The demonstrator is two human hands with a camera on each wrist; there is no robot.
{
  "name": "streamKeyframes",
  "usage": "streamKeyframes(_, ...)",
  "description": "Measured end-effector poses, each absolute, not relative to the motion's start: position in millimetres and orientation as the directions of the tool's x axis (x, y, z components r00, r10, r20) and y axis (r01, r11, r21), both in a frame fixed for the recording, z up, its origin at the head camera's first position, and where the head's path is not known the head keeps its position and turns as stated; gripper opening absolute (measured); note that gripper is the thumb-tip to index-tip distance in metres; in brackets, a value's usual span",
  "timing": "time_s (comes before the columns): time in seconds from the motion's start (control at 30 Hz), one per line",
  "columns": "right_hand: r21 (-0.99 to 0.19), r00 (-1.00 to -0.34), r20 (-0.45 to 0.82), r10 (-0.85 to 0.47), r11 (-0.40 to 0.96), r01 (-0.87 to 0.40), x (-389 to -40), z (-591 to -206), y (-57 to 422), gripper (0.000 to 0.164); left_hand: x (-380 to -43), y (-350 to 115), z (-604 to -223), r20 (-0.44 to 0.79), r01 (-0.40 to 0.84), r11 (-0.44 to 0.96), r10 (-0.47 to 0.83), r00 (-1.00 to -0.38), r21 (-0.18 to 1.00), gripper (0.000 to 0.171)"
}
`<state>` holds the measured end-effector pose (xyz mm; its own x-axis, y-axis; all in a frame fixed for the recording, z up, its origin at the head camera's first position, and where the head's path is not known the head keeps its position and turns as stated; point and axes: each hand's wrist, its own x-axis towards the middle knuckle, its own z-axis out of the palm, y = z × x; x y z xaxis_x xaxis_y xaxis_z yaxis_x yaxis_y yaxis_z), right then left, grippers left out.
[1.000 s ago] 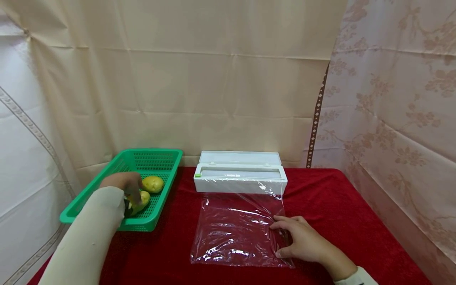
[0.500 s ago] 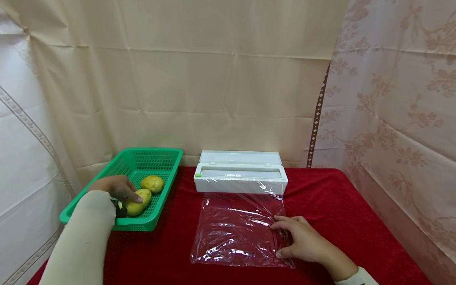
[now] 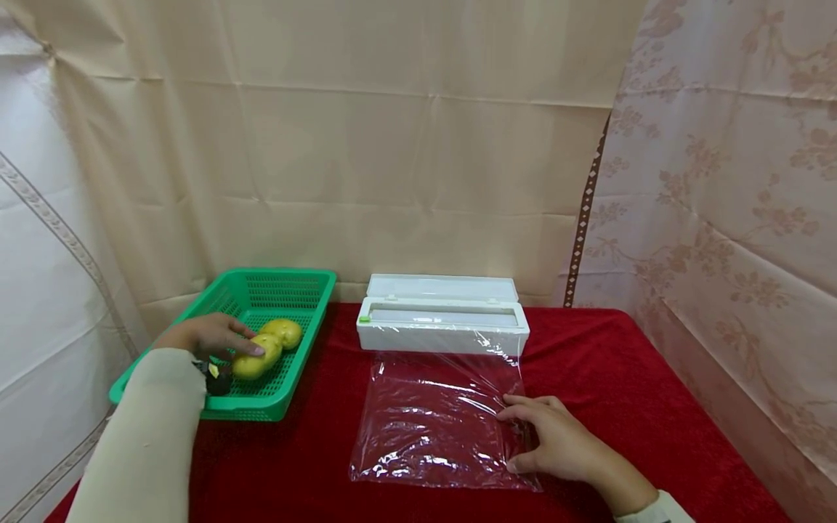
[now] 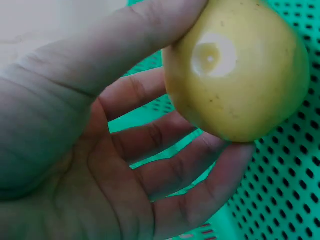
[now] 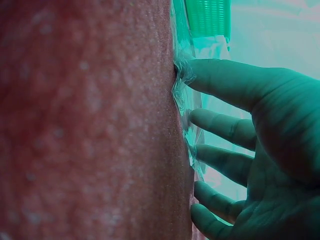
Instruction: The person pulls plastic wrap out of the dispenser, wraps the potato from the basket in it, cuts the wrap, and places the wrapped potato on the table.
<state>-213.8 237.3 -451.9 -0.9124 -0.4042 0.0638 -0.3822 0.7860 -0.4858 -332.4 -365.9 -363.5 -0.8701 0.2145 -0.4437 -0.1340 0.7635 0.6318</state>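
In the head view, my left hand (image 3: 212, 335) grips a smooth yellow potato (image 3: 256, 359) inside the green basket (image 3: 314, 323). The left wrist view shows thumb and fingertips around this potato (image 4: 245, 85), with the palm off its surface. A second potato (image 3: 286, 332) lies just behind it and is partly covered. My right hand (image 3: 556, 439) rests, fingers spread, on the right edge of a sheet of clear cling film (image 3: 425, 425). In the right wrist view, its fingertips touch the wrinkled film (image 5: 185, 75) on the red cloth.
A white cling film dispenser (image 3: 445, 340) with its lid raised stands at the back, and the film runs forward from it. Red cloth (image 3: 601, 363) covers the table. Beige curtains (image 3: 405, 145) hang close behind, and patterned ones (image 3: 739, 218) on the right.
My left hand has shifted left and taken hold of the nearer potato, which has moved slightly up and toward the other one. The right hand and the film have stayed in place.
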Motion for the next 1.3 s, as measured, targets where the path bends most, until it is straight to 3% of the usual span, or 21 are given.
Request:
streamKeyframes(0.17, -0.489, -0.916, 0.056, -0.398, 0.789, -0.373, -213, -452, 237, 0.062, -331, -354, -351, -0.410, -0.172, 0.678, 0.206, -0.889, 0.715, 0.077)
streamKeyframes(0.53, -0.494, -0.919, 0.050, -0.391, 0.790, -0.363, -210, -450, 236, 0.061, -316, -331, -324, -0.204, -0.028, 0.604, 0.225, -0.953, 0.796, 0.077)
streamKeyframes(0.77, -0.490, -0.915, 0.061, -0.398, 0.787, -0.375, -209, -449, 237, 0.061, -285, -302, -323, 0.004, 0.036, 0.480, 0.067, -0.998, 0.877, 0.078)
streamKeyframes(1.03, -0.487, -0.911, 0.053, -0.408, 0.786, -0.381, -211, -452, 236, 0.062, -250, -250, -321, 0.218, 0.203, 0.488, 0.025, -0.976, 0.849, 0.065)
streamKeyframes(1.3, -0.462, -0.907, 0.084, -0.412, 0.790, -0.402, -212, -453, 239, 0.062, -247, -203, -322, 0.243, 0.278, 0.498, 0.136, -0.960, 0.821, 0.057)
